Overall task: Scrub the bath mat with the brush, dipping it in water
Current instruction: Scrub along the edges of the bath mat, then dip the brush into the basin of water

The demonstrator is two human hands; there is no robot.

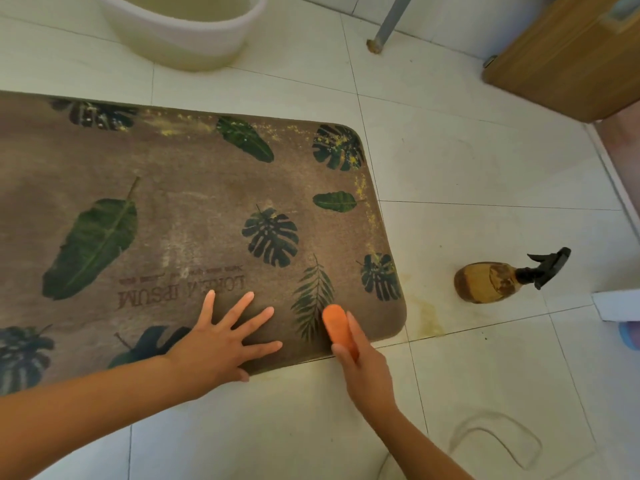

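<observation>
A brown bath mat (pixel 194 202) printed with dark green leaves lies flat on the tiled floor, with yellow specks along its far and right edges. My left hand (pixel 223 336) presses flat on the mat's near edge, fingers spread. My right hand (pixel 363 365) grips an orange brush (pixel 336 323), which rests on the mat near its near right corner, beside a fern print. A white bucket (pixel 187 32) stands on the floor beyond the mat; whatever it holds is hidden from me.
An amber spray bottle (pixel 491 282) with a black trigger stands on the tiles right of the mat. A yellowish stain (pixel 429 317) marks the floor by the mat's corner. A metal leg (pixel 384 29) and a wooden door (pixel 568 53) are at the far right.
</observation>
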